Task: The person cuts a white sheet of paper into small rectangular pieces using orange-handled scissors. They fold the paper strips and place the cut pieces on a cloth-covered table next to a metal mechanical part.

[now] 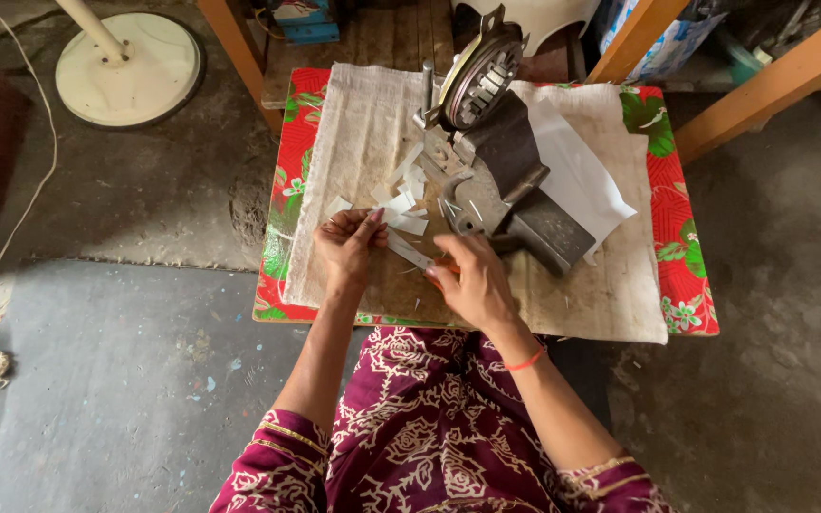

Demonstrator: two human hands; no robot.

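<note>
Both hands pinch one white paper strip [409, 253] over the cloth-covered table [620, 304].
Left hand [349, 242] grips its 9 o'clock end, right hand [467, 280] the 3 o'clock; cut pieces [406, 195] are piled at 12 o'clock, a larger sheet [577, 176] uncut beside the metal machine [505, 161].

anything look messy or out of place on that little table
Small white paper offcuts lie scattered loose on the stained cloth, beside the left hand and the metal machine. Thin slivers also lie near the table's front edge. The right hand holds a paper strip. Nothing looks broken.
</note>
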